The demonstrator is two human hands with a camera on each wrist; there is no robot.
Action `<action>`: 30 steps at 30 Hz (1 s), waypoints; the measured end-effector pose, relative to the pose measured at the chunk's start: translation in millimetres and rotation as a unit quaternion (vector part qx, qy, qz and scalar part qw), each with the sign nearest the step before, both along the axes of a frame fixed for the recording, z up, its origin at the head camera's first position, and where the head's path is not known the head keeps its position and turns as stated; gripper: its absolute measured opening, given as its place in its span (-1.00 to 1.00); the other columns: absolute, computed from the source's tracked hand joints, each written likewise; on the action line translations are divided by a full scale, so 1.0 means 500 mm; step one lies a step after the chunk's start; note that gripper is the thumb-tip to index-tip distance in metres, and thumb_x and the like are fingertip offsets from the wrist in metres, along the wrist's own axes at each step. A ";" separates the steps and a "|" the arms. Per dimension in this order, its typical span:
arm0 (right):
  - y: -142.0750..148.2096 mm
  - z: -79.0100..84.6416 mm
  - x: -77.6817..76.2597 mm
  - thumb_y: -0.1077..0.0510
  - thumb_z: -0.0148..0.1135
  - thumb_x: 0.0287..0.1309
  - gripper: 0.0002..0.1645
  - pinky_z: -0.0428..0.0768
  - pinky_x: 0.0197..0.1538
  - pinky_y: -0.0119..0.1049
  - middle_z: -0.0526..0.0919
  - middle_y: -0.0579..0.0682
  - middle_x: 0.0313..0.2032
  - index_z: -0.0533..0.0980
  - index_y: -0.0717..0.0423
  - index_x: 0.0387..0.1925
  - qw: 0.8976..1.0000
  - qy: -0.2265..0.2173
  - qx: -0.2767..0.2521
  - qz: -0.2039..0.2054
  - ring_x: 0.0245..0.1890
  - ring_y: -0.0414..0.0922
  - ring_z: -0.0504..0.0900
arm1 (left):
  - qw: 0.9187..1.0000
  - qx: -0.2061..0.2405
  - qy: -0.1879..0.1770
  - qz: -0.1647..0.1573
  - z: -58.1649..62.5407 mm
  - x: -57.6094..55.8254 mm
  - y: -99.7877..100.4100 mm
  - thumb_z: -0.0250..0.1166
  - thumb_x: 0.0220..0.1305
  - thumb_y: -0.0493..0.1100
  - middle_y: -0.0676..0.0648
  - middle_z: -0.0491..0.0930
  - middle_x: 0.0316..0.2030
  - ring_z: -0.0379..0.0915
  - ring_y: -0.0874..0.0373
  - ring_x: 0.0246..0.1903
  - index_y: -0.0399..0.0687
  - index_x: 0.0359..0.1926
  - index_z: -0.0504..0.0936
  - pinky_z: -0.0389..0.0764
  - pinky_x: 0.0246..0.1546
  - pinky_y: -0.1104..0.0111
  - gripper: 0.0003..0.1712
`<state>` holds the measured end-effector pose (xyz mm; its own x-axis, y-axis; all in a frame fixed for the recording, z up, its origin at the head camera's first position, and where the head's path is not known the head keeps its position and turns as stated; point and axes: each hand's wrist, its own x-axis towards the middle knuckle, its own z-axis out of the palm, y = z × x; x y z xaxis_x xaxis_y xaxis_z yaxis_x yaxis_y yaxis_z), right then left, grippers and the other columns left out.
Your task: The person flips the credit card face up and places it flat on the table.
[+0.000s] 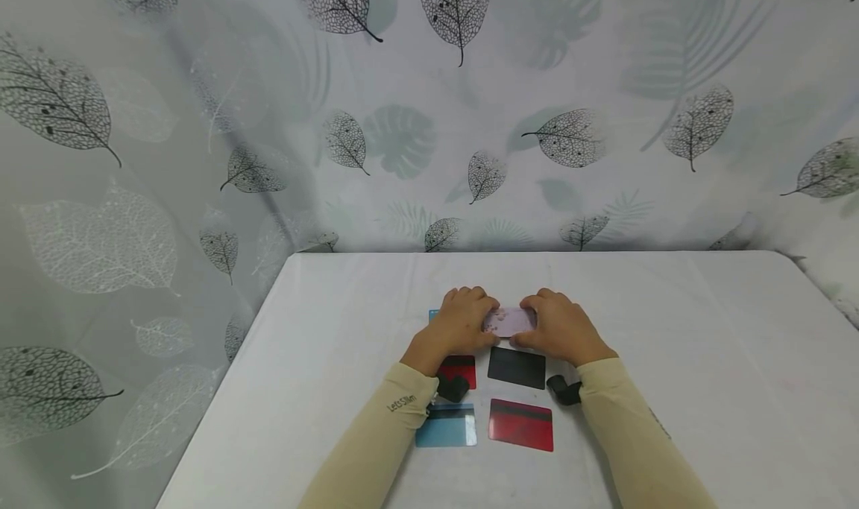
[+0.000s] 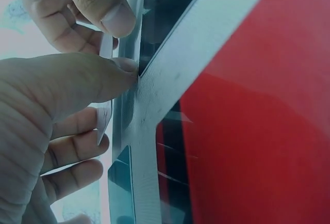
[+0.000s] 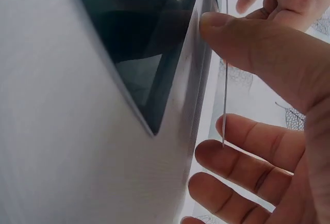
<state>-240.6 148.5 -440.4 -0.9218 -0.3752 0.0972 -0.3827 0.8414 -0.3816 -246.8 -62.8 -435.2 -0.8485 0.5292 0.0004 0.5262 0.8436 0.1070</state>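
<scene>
Between both hands is a pale pink card with a small floral print (image 1: 510, 323). My left hand (image 1: 459, 321) grips its left end, thumb at the near edge and fingers at the far one. At the right end my right hand (image 1: 560, 326) holds it in the same way. Both wrist views show the card edge-on as a thin strip, tilted up from the table. A black card (image 1: 517, 368) lies just in front of the hands. The left hand partly hides a blue card (image 1: 432, 314), and the left wrist partly covers a red card (image 1: 467, 378).
Nearer the table's front lie a light blue card (image 1: 446, 433) with a dark stripe and a red card (image 1: 521, 428), also striped. The white table (image 1: 725, 360) extends to both sides. A leaf-patterned curtain (image 1: 416, 69) hangs behind and at the left.
</scene>
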 end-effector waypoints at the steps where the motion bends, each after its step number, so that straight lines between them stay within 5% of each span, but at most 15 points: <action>1: 0.000 0.000 0.000 -0.14 0.64 -0.07 -0.25 0.61 -0.07 0.21 0.68 0.18 -0.05 0.66 0.25 0.06 1.000 -0.002 0.001 0.001 -0.14 0.08 0.64 | 1.000 0.000 -0.001 0.001 0.000 0.000 0.000 0.43 0.29 0.19 0.01 0.55 0.21 0.45 0.06 0.21 0.10 0.34 0.58 0.35 0.41 0.05 -0.34; 30: -0.004 -0.004 0.002 -0.11 0.63 -0.03 -0.19 0.64 0.00 0.17 0.63 0.25 -0.01 0.62 0.27 0.18 0.999 -0.031 0.006 -0.012 -0.08 0.13 0.64 | 0.999 0.020 -0.036 0.016 -0.004 0.005 -0.004 0.42 0.32 0.18 -0.01 0.54 0.24 0.43 0.03 0.24 0.08 0.34 0.58 0.36 0.39 0.02 -0.36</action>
<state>-239.8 146.5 -442.3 -0.9345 -0.3542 0.0362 -0.3391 0.8544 -0.3937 -244.5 -64.7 -437.0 -0.8637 0.5025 -0.0397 0.4887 0.8541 0.1780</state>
